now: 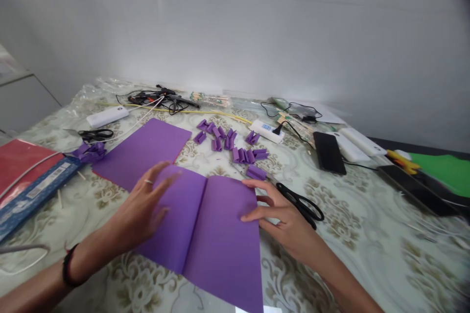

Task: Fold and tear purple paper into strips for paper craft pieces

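A purple sheet of paper (224,234) with a crease down its middle lies unfolded on the table in front of me. My right hand (281,215) pinches its right edge, the thumb on top and some fingers behind the edge. Over the left half hovers my left hand (149,200), fingers spread and slightly blurred; whether it touches the paper I cannot tell. Another purple sheet (147,144) lies flat beyond it, with a red edge showing underneath. Several small folded purple paper pieces (223,138) are scattered farther back. Black-handled scissors (303,203) lie beside my right hand, their blades partly hidden.
A white power strip (266,130), a black phone (329,152) and white power banks (358,144) stand to the right. Left are a red packet with a blue strip (40,186), other scissors (93,134) and a white cable. A wall closes the back.
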Demonstrator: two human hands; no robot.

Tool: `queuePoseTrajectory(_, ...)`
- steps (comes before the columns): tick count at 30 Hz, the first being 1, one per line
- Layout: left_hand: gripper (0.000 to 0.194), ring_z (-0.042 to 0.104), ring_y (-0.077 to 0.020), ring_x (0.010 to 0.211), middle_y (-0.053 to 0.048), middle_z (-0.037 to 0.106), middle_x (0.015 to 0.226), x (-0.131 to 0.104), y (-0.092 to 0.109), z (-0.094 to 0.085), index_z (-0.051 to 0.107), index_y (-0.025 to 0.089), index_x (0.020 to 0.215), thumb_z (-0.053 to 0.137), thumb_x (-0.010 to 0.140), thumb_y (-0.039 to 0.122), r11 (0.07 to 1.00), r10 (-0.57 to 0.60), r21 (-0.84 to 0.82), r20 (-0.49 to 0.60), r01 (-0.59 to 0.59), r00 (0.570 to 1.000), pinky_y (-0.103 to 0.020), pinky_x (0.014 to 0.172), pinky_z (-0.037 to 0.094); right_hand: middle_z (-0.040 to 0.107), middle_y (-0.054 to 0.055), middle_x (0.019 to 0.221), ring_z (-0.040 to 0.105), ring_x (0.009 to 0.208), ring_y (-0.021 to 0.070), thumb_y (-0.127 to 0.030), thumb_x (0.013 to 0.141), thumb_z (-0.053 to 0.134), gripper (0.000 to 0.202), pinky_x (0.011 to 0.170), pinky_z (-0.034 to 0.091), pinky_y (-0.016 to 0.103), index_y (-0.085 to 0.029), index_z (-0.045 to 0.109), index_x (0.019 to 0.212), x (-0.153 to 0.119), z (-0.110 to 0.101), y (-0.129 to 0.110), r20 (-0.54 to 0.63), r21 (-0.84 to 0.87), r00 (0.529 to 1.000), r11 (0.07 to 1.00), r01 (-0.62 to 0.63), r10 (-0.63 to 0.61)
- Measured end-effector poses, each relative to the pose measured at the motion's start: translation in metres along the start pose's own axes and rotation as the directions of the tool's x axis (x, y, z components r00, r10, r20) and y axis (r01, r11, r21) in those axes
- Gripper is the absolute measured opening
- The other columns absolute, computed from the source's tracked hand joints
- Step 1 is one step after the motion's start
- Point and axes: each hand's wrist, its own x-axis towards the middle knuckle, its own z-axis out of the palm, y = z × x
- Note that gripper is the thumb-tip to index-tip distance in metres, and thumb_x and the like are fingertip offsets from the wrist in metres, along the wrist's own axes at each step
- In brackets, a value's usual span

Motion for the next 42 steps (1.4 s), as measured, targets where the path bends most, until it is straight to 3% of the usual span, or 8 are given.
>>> queuePoseTrajectory(2, 0.055, 0.037, -0.0357, 0.156, -0.016, 0.044, 0.163, 0.013, 0.009, 0.011, 0.048, 0.024, 0.153, 0.054, 0.099, 0.012, 0.987, 0.157, 0.011, 0.075, -0.158, 0.985, -0.065, 0.125, 0.032, 0.049, 0.002, 0.159, 0.049, 0.146, 0.0316, -0.009, 0.096, 0.055, 0.041, 0.116, 0.047, 0.054, -0.034, 0.086, 0.096, 0.002, 0.0, 0.002, 0.041, 0.019, 0.999, 0.999, -0.026, 0.025)
queuePoseTrajectory(7, 0.065, 0.028, -0.0373, 0.16, -0.017, 0.038, 0.17, 0.037, 0.02, 0.038, 0.039, 0.02, 0.161, 0.062, 0.103, 0.039, 0.958, 0.283, -0.04, 0.248, -0.282, 0.926, -0.066, 0.128, 0.029, 0.046, 0.004, 0.162, 0.039, 0.153, 0.034, -0.025, 0.102, 0.051, 0.036, 0.125, 0.031, 0.061, -0.035, 0.082, 0.114, 0.012, -0.004, 0.011, 0.021, 0.027, 0.994, 0.994, -0.108, 0.107)
queuePoseTrajectory(11, 0.066, 0.027, -0.0378, 0.161, -0.017, 0.034, 0.172, 0.038, 0.023, 0.045, 0.036, 0.02, 0.164, 0.057, 0.105, 0.042, 0.956, 0.283, -0.024, 0.332, -0.291, 0.9, -0.069, 0.127, 0.027, 0.056, 0.011, 0.153, 0.062, 0.133, 0.0333, -0.051, 0.096, 0.062, 0.039, 0.112, 0.049, 0.052, -0.03, 0.072, 0.128, 0.018, 0.0, 0.029, -0.122, 0.272, 0.919, 0.903, -0.333, 0.375)
queuePoseTrajectory(15, 0.069, 0.027, -0.0363, 0.161, -0.019, 0.033, 0.172, 0.034, 0.025, 0.045, 0.032, 0.014, 0.164, 0.054, 0.106, 0.044, 0.963, 0.245, 0.024, 0.35, -0.27, 0.904, -0.067, 0.128, 0.026, 0.075, 0.01, 0.112, 0.075, 0.098, 0.0276, -0.056, 0.086, 0.073, 0.055, 0.089, 0.06, 0.04, -0.023, 0.067, 0.129, 0.021, 0.006, 0.039, -0.116, 0.357, 0.845, 0.816, -0.455, 0.523)
queuePoseTrajectory(18, 0.073, 0.032, -0.0366, 0.159, -0.022, 0.037, 0.17, 0.035, 0.024, 0.046, 0.033, 0.009, 0.163, 0.055, 0.105, 0.048, 0.967, 0.223, 0.041, 0.351, -0.253, 0.91, -0.063, 0.128, 0.029, 0.071, 0.002, 0.078, 0.068, 0.066, 0.0206, -0.052, 0.084, 0.075, 0.042, 0.064, 0.055, 0.032, -0.02, 0.075, 0.112, 0.02, 0.008, 0.041, -0.094, 0.33, 0.84, 0.813, -0.48, 0.534)
queuePoseTrajectory(22, 0.07, 0.039, -0.0387, 0.155, -0.023, 0.044, 0.165, 0.04, 0.018, 0.047, 0.037, 0.005, 0.16, 0.054, 0.105, 0.045, 0.974, 0.196, 0.044, 0.327, -0.222, 0.924, -0.061, 0.123, 0.038, 0.059, -0.004, 0.059, 0.052, 0.047, 0.0147, -0.052, 0.088, 0.072, 0.034, 0.051, 0.042, 0.028, -0.021, 0.079, 0.101, 0.016, 0.01, 0.038, -0.072, 0.262, 0.824, 0.808, -0.528, 0.562)
queuePoseTrajectory(34, 0.059, 0.042, -0.0368, 0.153, -0.015, 0.045, 0.167, 0.041, 0.017, 0.051, 0.037, 0.013, 0.161, 0.047, 0.108, 0.035, 0.952, 0.214, 0.158, 0.274, -0.264, 0.938, -0.056, 0.11, 0.049, 0.069, -0.001, 0.064, 0.063, 0.054, 0.0176, -0.045, 0.098, 0.054, 0.036, 0.053, 0.049, 0.027, -0.025, 0.073, 0.076, 0.006, 0.007, 0.024, -0.126, -0.159, 0.895, 0.881, -0.445, 0.429)
queuePoseTrajectory(42, 0.058, 0.038, -0.032, 0.155, -0.01, 0.041, 0.17, 0.039, 0.017, 0.056, 0.034, 0.016, 0.163, 0.041, 0.108, 0.033, 0.939, 0.196, 0.228, 0.261, -0.258, 0.945, -0.051, 0.108, 0.048, 0.079, 0.001, 0.076, 0.076, 0.062, 0.0198, -0.037, 0.097, 0.054, 0.028, 0.056, 0.057, 0.028, -0.028, 0.072, 0.078, 0.005, 0.012, 0.02, -0.136, -0.212, 0.939, 0.916, -0.34, 0.317)
